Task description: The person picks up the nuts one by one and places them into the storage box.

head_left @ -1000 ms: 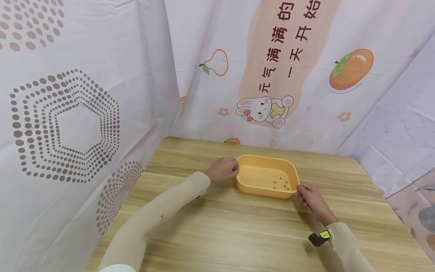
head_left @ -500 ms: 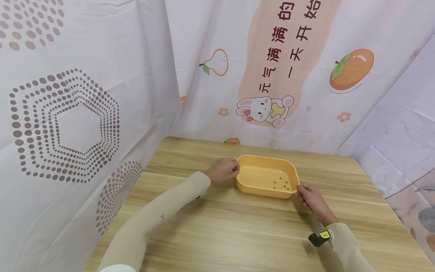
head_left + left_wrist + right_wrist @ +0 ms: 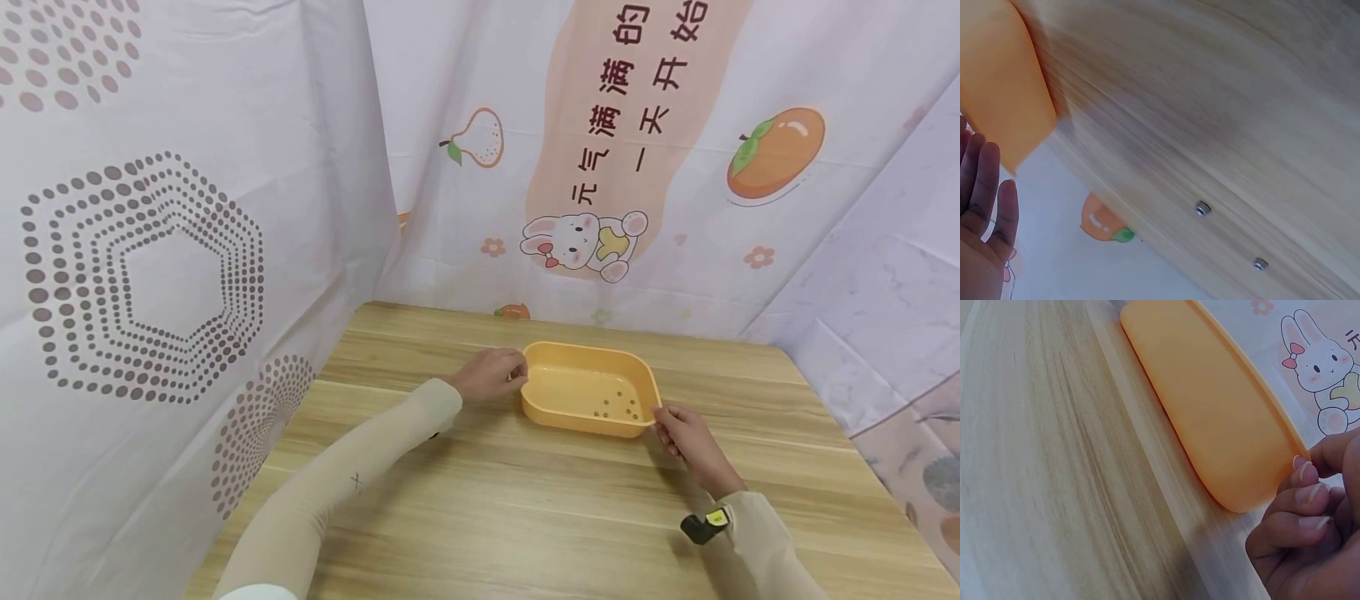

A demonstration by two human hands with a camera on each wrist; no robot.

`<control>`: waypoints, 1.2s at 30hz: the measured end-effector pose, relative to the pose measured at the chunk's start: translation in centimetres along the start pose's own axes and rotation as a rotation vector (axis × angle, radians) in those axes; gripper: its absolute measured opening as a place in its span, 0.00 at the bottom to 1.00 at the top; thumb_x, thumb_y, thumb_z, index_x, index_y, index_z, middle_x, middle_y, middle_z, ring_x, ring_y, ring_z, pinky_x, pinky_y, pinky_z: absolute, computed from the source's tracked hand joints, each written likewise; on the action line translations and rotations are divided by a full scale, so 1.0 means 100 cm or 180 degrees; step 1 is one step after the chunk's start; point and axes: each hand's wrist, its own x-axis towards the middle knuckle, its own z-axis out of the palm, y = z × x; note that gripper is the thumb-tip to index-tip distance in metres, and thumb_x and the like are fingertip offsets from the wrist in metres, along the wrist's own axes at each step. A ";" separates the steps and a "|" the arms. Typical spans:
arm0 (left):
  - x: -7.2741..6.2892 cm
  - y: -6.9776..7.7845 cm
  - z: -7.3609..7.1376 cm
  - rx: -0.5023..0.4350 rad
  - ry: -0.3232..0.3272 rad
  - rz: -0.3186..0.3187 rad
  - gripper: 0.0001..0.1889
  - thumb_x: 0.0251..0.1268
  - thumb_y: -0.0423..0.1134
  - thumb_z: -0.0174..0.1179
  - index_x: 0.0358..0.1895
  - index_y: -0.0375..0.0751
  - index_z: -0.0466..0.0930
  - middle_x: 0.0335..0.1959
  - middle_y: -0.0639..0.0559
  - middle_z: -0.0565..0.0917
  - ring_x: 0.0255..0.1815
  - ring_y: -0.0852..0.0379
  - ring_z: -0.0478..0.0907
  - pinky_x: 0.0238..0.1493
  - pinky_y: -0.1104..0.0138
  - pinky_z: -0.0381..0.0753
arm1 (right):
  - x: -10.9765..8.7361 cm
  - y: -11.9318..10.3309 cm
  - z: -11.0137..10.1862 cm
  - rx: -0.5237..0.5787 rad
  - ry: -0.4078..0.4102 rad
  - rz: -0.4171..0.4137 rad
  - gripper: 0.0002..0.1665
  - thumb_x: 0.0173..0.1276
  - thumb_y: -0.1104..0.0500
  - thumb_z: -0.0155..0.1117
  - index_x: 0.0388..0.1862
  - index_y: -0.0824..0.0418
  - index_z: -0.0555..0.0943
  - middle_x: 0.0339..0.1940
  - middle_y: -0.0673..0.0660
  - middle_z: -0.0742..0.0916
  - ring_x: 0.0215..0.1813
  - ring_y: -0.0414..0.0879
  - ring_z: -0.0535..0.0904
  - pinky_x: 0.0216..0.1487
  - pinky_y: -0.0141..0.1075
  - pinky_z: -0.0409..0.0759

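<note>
A shallow orange plastic tray [image 3: 555,419] stands on the wooden table, with several small metal nuts [image 3: 628,411] on its floor toward the right. My left hand [image 3: 491,373] is at the tray's left rim. In the left wrist view, the left hand [image 3: 985,206] has some fingers extended beside the tray wall [image 3: 1007,75]; its thumb and index tip are out of view, so any grip is hidden. My right hand [image 3: 690,442] pinches the tray's near right corner, its other fingers curled. Two nuts [image 3: 1202,208] lie on the tabletop in the left wrist view.
The wooden table [image 3: 525,517] reaches back to a printed curtain [image 3: 450,267]. Another patterned curtain [image 3: 225,275] hangs along the left side, and a pale cloth [image 3: 862,333] along the right. A small black device [image 3: 705,525] sits at the right wrist.
One more nut shows on the tray's floor, near the front wall and left of the others. Both hands and the tray stay almost still; the left forearm shifts very slightly.
</note>
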 end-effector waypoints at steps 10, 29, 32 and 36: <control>-0.012 -0.019 -0.004 0.0098 0.0041 -0.0015 0.02 0.73 0.38 0.64 0.40 0.45 0.82 0.35 0.57 0.82 0.35 0.64 0.78 0.38 0.71 0.79 | -0.002 -0.004 -0.002 0.0004 -0.0024 0.0024 0.23 0.84 0.50 0.50 0.33 0.68 0.71 0.21 0.49 0.72 0.19 0.37 0.64 0.19 0.28 0.65; -0.065 -0.073 -0.020 0.0331 -0.0060 -0.0425 0.04 0.72 0.40 0.66 0.38 0.46 0.83 0.35 0.58 0.83 0.34 0.64 0.78 0.37 0.69 0.80 | 0.002 -0.005 -0.005 -0.0012 -0.0012 0.0146 0.23 0.85 0.50 0.49 0.36 0.68 0.74 0.22 0.49 0.74 0.20 0.38 0.66 0.20 0.30 0.66; -0.075 -0.078 -0.023 0.0327 -0.0103 -0.0513 0.03 0.72 0.38 0.65 0.38 0.45 0.83 0.35 0.57 0.83 0.34 0.62 0.79 0.37 0.67 0.81 | 0.002 -0.006 -0.004 -0.0026 0.0022 0.0113 0.24 0.84 0.49 0.50 0.36 0.68 0.74 0.22 0.49 0.73 0.20 0.38 0.66 0.20 0.30 0.66; -0.090 -0.086 -0.025 0.0348 -0.0162 -0.0600 0.02 0.72 0.36 0.64 0.39 0.42 0.83 0.37 0.54 0.84 0.36 0.59 0.81 0.39 0.65 0.82 | 0.002 -0.003 -0.004 -0.0028 0.0019 0.0106 0.25 0.84 0.48 0.50 0.36 0.70 0.73 0.22 0.49 0.74 0.20 0.37 0.66 0.20 0.30 0.66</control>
